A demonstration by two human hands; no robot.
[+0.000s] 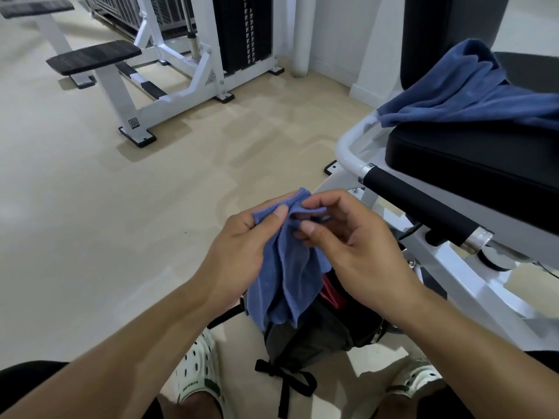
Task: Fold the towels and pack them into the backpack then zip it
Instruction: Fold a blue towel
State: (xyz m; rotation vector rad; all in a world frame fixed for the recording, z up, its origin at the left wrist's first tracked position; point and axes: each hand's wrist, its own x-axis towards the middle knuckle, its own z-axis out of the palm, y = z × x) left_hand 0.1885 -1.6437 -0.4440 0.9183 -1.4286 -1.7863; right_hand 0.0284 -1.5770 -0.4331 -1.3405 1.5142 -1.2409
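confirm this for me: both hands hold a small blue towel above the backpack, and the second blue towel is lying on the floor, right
Not quite. In the head view the second blue towel lies on the black padded seat, not the floor. Both the left hand and right hand do hold the small blue towel above the backpack.

A white-framed weight machine (193,55) with black pads stands on a beige floor (90,207); white clogs (196,370) below.
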